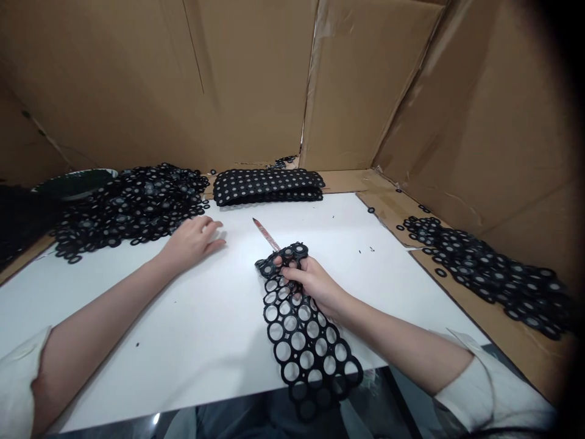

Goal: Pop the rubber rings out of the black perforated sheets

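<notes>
My right hand (315,281) grips the folded upper end of a black sheet of joined rings (298,338), whose lower part hangs past the table's front edge. A pencil-like pointed stick (265,234) sticks out beyond the sheet, pointing up and left; its rear end is hidden by the sheet and my hand. On the left, my left hand (192,242) is beside the front of a heap of loose black rings (137,204), with its fingers apart and nothing visible in them.
A folded black ring sheet (269,186) lies at the back of the white table (183,341). Overlapping black rings (489,268) spread along the cardboard at right. A round tray (77,183) stands at back left. Cardboard walls (256,79) enclose the back and sides.
</notes>
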Action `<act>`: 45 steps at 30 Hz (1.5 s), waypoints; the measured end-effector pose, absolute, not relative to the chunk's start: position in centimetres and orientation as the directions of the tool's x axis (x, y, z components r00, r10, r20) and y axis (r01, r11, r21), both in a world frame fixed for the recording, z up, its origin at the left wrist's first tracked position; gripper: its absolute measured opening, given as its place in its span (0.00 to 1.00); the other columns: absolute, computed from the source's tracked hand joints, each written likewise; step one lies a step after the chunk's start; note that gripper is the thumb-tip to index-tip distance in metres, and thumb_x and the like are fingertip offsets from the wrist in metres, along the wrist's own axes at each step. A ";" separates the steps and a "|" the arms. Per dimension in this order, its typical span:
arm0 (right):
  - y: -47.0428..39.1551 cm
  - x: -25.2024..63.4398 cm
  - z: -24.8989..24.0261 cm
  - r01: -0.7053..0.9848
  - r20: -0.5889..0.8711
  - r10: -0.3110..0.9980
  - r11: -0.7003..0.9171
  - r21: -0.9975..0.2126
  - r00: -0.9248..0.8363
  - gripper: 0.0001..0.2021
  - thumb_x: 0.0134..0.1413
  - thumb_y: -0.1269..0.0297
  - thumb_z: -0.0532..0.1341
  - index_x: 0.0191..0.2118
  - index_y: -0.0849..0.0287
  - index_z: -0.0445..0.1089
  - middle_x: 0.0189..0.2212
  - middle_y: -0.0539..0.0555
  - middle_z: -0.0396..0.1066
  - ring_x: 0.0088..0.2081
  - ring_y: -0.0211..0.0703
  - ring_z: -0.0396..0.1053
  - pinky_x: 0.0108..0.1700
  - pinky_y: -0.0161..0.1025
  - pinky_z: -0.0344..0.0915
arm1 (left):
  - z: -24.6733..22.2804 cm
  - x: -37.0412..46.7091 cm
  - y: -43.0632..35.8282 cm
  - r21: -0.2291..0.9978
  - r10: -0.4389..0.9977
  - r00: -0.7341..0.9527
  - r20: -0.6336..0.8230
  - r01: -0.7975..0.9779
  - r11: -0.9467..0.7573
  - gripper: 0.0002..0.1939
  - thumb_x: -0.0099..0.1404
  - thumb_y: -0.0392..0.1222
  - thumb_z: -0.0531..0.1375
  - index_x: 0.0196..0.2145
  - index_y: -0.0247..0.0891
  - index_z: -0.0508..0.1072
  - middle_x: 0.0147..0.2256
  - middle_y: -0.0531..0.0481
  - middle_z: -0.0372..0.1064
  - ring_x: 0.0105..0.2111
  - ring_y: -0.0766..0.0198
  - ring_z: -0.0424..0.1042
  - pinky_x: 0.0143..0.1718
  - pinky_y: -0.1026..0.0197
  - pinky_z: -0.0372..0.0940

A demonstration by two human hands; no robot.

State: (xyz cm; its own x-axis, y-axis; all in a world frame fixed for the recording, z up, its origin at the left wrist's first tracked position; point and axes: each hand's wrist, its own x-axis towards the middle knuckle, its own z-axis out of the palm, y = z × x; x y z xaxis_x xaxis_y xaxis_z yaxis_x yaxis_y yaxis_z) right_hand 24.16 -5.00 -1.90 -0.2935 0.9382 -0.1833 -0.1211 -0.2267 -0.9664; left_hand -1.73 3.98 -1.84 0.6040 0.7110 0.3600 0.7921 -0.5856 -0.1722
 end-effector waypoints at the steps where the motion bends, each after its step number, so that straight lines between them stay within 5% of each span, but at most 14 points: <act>1: -5.0 24.2 -1.9 -0.119 -0.189 0.936 -0.232 -0.965 -0.296 0.13 0.45 0.68 0.56 0.40 0.61 0.67 0.28 0.51 0.63 0.28 0.34 0.60 0.24 0.31 0.55 | -1.9 -2.5 4.7 -0.187 0.737 0.571 0.363 0.819 -0.543 0.20 0.60 0.52 0.47 0.43 0.38 0.65 0.40 0.40 0.63 0.40 0.52 0.63 0.40 0.52 0.56; 5: -5.0 24.2 -2.0 -0.129 -0.206 0.919 -0.262 -0.956 -0.336 0.12 0.44 0.69 0.55 0.38 0.61 0.66 0.27 0.51 0.63 0.26 0.33 0.60 0.22 0.30 0.53 | -1.7 -5.0 6.6 -0.171 0.791 0.426 0.439 0.904 -0.393 0.24 0.58 0.55 0.49 0.44 0.33 0.64 0.38 0.37 0.62 0.39 0.48 0.62 0.39 0.50 0.55; 8: -4.9 24.2 -2.0 -0.136 -0.203 0.909 -0.267 -0.954 -0.363 0.09 0.44 0.69 0.55 0.36 0.60 0.66 0.28 0.51 0.64 0.27 0.34 0.61 0.25 0.31 0.55 | -0.9 -3.3 4.7 -0.139 0.747 0.461 0.479 0.880 -0.454 0.18 0.61 0.50 0.47 0.41 0.35 0.65 0.36 0.40 0.64 0.39 0.52 0.63 0.40 0.53 0.55; 11: -4.9 24.0 -2.0 -0.103 -0.119 0.919 -0.169 -0.980 -0.376 0.08 0.46 0.69 0.55 0.35 0.61 0.66 0.29 0.52 0.66 0.30 0.35 0.63 0.32 0.34 0.59 | 0.1 0.9 0.5 0.024 0.682 0.544 0.489 0.773 -0.634 0.12 0.63 0.44 0.47 0.36 0.38 0.65 0.33 0.46 0.66 0.37 0.58 0.64 0.40 0.56 0.56; 16: -5.4 23.7 -1.7 0.024 0.088 0.886 0.111 -0.994 -0.455 0.10 0.47 0.67 0.57 0.38 0.60 0.66 0.34 0.52 0.68 0.37 0.39 0.65 0.42 0.39 0.60 | 0.9 5.7 -5.0 0.281 0.717 0.572 0.397 0.668 -0.689 0.15 0.60 0.48 0.52 0.42 0.39 0.63 0.35 0.47 0.66 0.37 0.59 0.63 0.38 0.57 0.58; 22: -6.4 23.5 -1.6 -0.004 0.025 0.818 0.028 -1.000 -0.575 0.11 0.53 0.59 0.52 0.39 0.60 0.61 0.28 0.51 0.67 0.27 0.36 0.66 0.31 0.37 0.64 | 0.4 5.8 -5.4 0.330 0.714 0.582 0.388 0.636 -0.698 0.08 0.62 0.41 0.48 0.34 0.39 0.66 0.29 0.51 0.67 0.31 0.63 0.64 0.35 0.59 0.58; 24: -6.6 23.4 -1.8 -0.067 -0.025 0.812 -0.078 -0.995 -0.583 0.12 0.55 0.57 0.49 0.39 0.58 0.59 0.28 0.51 0.66 0.24 0.36 0.66 0.28 0.37 0.65 | 0.9 5.3 -5.0 0.379 0.761 0.488 0.427 0.668 -0.640 0.11 0.63 0.39 0.46 0.28 0.39 0.65 0.24 0.52 0.65 0.27 0.66 0.63 0.32 0.61 0.58; 28: -6.7 22.9 -2.6 -0.109 -0.092 0.796 -0.194 -0.975 -0.599 0.10 0.54 0.56 0.49 0.36 0.57 0.57 0.25 0.50 0.65 0.24 0.38 0.67 0.25 0.37 0.65 | 2.1 4.4 -4.2 0.519 0.760 -0.006 0.650 0.735 -0.437 0.15 0.64 0.38 0.42 0.23 0.39 0.61 0.24 0.53 0.63 0.24 0.68 0.62 0.26 0.64 0.58; 30: -6.6 22.8 -2.8 -0.069 -0.113 0.783 -0.195 -0.978 -0.612 0.10 0.55 0.55 0.49 0.37 0.57 0.56 0.25 0.50 0.65 0.23 0.38 0.67 0.23 0.35 0.64 | 1.8 4.5 -4.3 0.394 0.682 0.064 0.728 0.776 -0.493 0.12 0.63 0.38 0.45 0.25 0.38 0.63 0.27 0.51 0.66 0.26 0.67 0.64 0.29 0.63 0.59; 33: -6.6 22.7 -2.8 0.017 -0.106 0.782 -0.121 -0.993 -0.614 0.11 0.56 0.56 0.48 0.38 0.57 0.57 0.27 0.51 0.67 0.21 0.36 0.66 0.22 0.33 0.61 | 0.2 5.4 -5.1 0.140 0.633 0.481 0.607 0.719 -0.681 0.09 0.62 0.37 0.49 0.35 0.37 0.68 0.31 0.48 0.69 0.32 0.63 0.66 0.33 0.60 0.60; 35: -6.5 22.8 -2.6 0.060 -0.067 0.803 -0.039 -0.997 -0.592 0.11 0.56 0.56 0.47 0.36 0.58 0.58 0.27 0.51 0.66 0.22 0.35 0.65 0.22 0.33 0.61 | -0.7 6.3 -5.7 0.102 0.629 0.580 0.517 0.688 -0.719 0.11 0.62 0.38 0.49 0.41 0.35 0.67 0.34 0.46 0.69 0.34 0.61 0.66 0.35 0.59 0.61; 40: -6.4 23.0 -2.5 0.146 0.061 0.843 0.164 -0.976 -0.535 0.10 0.56 0.60 0.49 0.32 0.60 0.62 0.28 0.52 0.65 0.29 0.37 0.63 0.33 0.36 0.63 | -0.2 7.3 -6.3 0.349 0.758 0.557 0.339 0.674 -0.651 0.13 0.64 0.41 0.46 0.42 0.37 0.66 0.35 0.47 0.68 0.34 0.63 0.66 0.34 0.61 0.62; 43: -6.3 22.9 -2.8 0.079 -0.003 0.819 0.052 -0.996 -0.574 0.10 0.56 0.61 0.48 0.37 0.59 0.61 0.30 0.52 0.66 0.29 0.37 0.65 0.32 0.37 0.64 | 1.2 6.6 -5.1 0.517 0.857 0.448 0.255 0.685 -0.513 0.13 0.65 0.42 0.44 0.32 0.38 0.67 0.28 0.52 0.67 0.28 0.67 0.65 0.28 0.64 0.60; 45: -6.1 22.9 -3.1 0.052 -0.075 0.819 -0.055 -0.997 -0.568 0.11 0.57 0.60 0.46 0.40 0.58 0.59 0.30 0.52 0.66 0.26 0.36 0.65 0.27 0.36 0.64 | 1.8 5.0 -3.2 0.526 0.912 0.259 0.318 0.753 -0.396 0.15 0.65 0.44 0.43 0.29 0.37 0.65 0.25 0.52 0.65 0.26 0.67 0.64 0.25 0.64 0.59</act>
State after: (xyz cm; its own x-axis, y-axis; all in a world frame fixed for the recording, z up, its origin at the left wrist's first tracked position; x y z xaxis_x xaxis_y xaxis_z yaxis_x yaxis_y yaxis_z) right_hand 22.94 -6.15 -3.11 -0.5683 0.8194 -0.0749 0.0521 -0.0551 -0.9971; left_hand 5.00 -3.24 1.79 0.2585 0.9123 0.3177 0.7527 -0.3964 0.5257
